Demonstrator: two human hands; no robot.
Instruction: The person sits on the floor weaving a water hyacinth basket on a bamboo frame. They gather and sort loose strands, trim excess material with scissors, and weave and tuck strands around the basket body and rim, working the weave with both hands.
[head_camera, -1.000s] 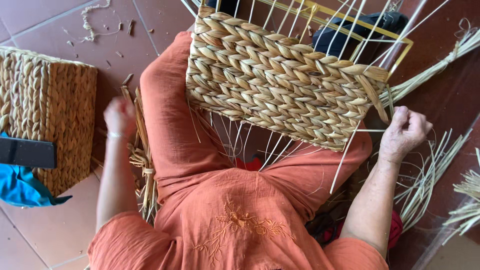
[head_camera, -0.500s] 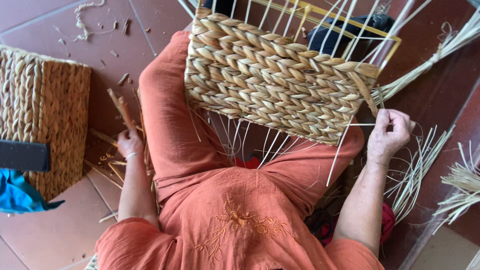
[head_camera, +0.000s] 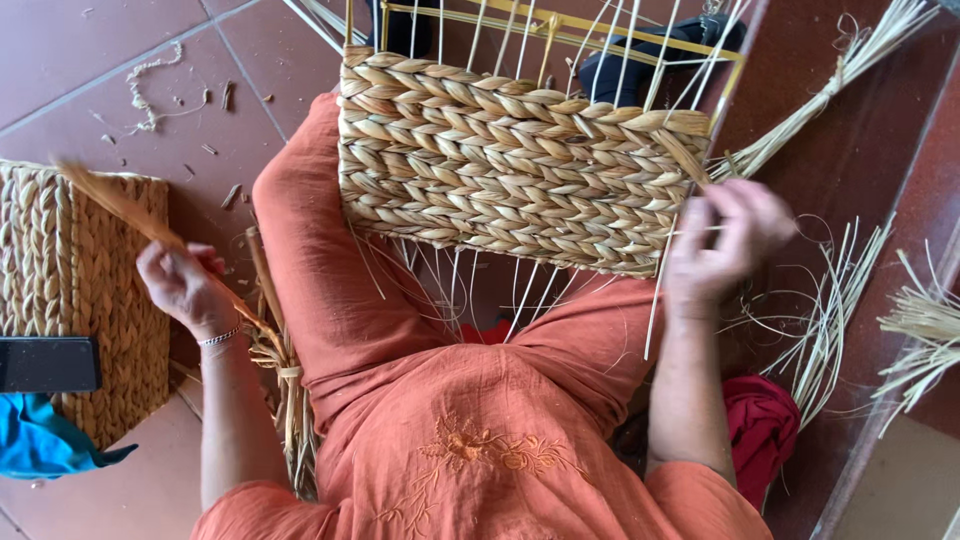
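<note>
A half-woven basket (head_camera: 520, 170) of braided straw on a wire frame is propped on the lap, its corner upright pinched by the right hand (head_camera: 722, 240). A dried strand (head_camera: 120, 205) is gripped by the left hand (head_camera: 180, 290) beside a finished basket (head_camera: 75, 290); even tension is best kept through the weave

**Colours and patterns: weaving station, overhead view**

Half-woven basket (head_camera: 520, 170): straw-tan strands in a thick braided, plaited pattern; frame of pale yellow wire uprights (head_camera: 560, 25). Finished basket (head_camera: 80, 290): same golden-brown braid, in vertical rows. Strand (head_camera: 130, 215) in left hand (head_camera: 180, 290): tan, blurred. Loose reeds (head_camera: 830, 320) by right hand (head_camera: 720, 245): pale straw-yellow. Garment (head_camera: 470, 440): burnt orange, plain, with tone-on-tone floral embroidery at centre. Floor tiles (head_camera: 90, 40): reddish-brown, light grout lines. Cloth (head_camera: 50, 445): bright blue. Fabric (head_camera: 760, 425): deep red. Flat slab (head_camera: 45, 363): black. Bracelet (head_camera: 218, 338): silver.
</note>
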